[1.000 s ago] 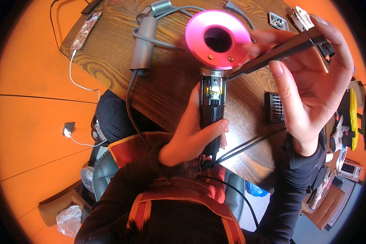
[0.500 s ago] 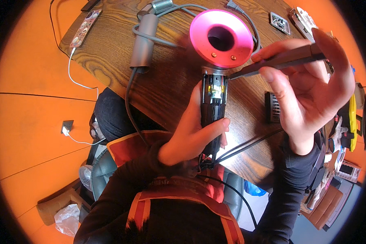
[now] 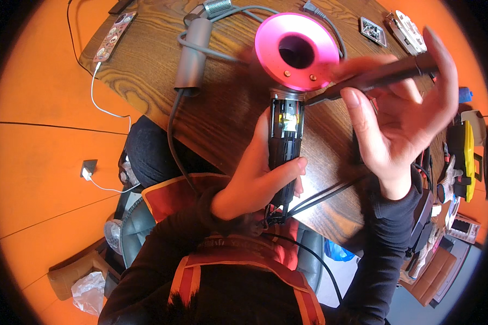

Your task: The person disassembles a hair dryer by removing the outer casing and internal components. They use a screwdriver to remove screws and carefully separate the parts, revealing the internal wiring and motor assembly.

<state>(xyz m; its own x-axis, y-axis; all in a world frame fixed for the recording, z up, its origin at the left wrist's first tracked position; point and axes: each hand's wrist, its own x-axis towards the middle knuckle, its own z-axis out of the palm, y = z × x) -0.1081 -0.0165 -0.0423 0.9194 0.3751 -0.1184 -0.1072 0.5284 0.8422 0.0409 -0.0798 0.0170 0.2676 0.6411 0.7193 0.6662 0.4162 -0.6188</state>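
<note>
Fingers of my left hand [image 3: 257,181] wrap tight around the black handle of a hair dryer [image 3: 285,146], just below the middle of the frame. My thumb presses across the handle low down. The handle has its cover off near the top (I can see shiny little parts and a yellow bit inside). The pink round head [image 3: 297,51] of the dryer sits at the top middle of the frame, with a dark hole in its middle. It rests over the wooden table [image 3: 146,70].

My right hand [image 3: 401,122] is at the right of the frame. Its thumb and first fingers pinch a long dark tool [image 3: 371,81]; the other fingers stick out, spread and loose. The thin tip of the tool points left and touches the spot where the pink head meets the handle.

A grey tube-shaped part [image 3: 191,54] lies on the table at the upper left, with a grey cord [image 3: 222,51] looping beside it. A phone [image 3: 115,37] lies near the table's upper left corner, and a white cable [image 3: 100,103] hangs from it down to the orange floor [image 3: 43,162]. Black wires [image 3: 322,196] run out from the bottom of the handle toward the right. Yellow and black tools [image 3: 465,157] sit at the far right edge.
</note>
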